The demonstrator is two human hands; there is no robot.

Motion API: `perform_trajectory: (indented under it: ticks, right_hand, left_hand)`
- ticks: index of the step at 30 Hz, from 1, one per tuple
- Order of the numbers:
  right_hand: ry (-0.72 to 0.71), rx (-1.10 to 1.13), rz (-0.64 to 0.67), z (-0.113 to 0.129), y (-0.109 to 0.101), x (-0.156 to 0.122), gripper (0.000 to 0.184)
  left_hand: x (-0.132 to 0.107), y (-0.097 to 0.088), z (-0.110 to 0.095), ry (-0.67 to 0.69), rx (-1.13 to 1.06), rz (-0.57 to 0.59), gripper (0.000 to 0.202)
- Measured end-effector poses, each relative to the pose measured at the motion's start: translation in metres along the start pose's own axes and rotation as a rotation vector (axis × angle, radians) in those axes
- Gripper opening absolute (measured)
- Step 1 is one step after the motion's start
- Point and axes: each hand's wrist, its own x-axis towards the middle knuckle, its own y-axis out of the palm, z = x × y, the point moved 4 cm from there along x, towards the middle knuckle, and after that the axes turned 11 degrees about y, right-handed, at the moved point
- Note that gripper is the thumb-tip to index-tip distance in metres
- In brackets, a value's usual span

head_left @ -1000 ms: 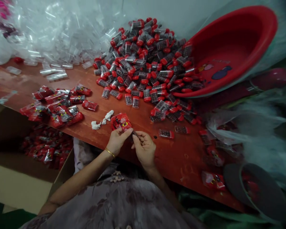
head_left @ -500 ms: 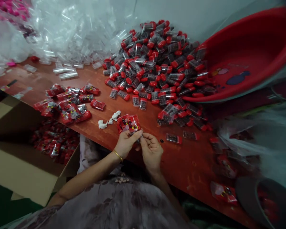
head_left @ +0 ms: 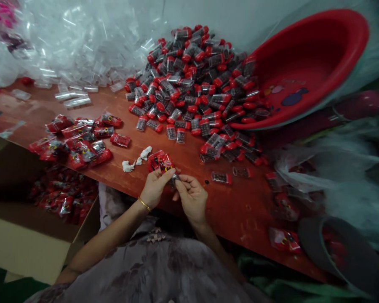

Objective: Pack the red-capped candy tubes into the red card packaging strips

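My left hand [head_left: 154, 187] and my right hand [head_left: 191, 195] meet at the near edge of the red-brown table [head_left: 189, 160]. Together they pinch a small clear capsule [head_left: 174, 179] with a dark filling. The left hand's fingers also rest against a small stack of red printed wrappers [head_left: 159, 161] lying just beyond it. Both hands have their fingers closed. A gold bangle sits on my left wrist.
A big heap of red-capped clear capsules [head_left: 198, 88] spills from a tilted red basin [head_left: 306, 63]. Wrapped red packets [head_left: 77, 139] lie left; a cardboard box [head_left: 34, 210] below holds more. Clear plastic sleeves [head_left: 82, 42] pile at the back. White putty bits [head_left: 135, 160] lie near.
The hands stay together at the table edge, working the small capsule; the fingers shift slightly. The view swings right and back.
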Motion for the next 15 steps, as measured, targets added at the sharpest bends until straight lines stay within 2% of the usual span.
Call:
perform_trajectory:
  ticks: [3,7,9,15]
  right_hand:
    - [-0.002,0.022,-0.013,-0.0001,-0.0018,0.0010,0.023]
    - [-0.015,0.022,-0.026,0.0028,-0.0029,0.0021,0.025]
    - [-0.023,0.002,-0.022,0.0037,-0.0036,0.0018,0.026]
    - [-0.092,-0.091,0.108,-0.0037,-0.0106,0.0050,0.033]
  left_hand:
    - [-0.0040,0.0040,0.0060,0.030,-0.043,0.022,0.040]
    - [-0.0091,0.0080,0.0108,0.062,0.024,0.052,0.038]
    - [-0.0093,0.0077,0.0081,0.026,0.030,0.060,0.037]
    - [-0.0072,0.0054,0.0023,-0.187,-0.099,0.106,0.034]
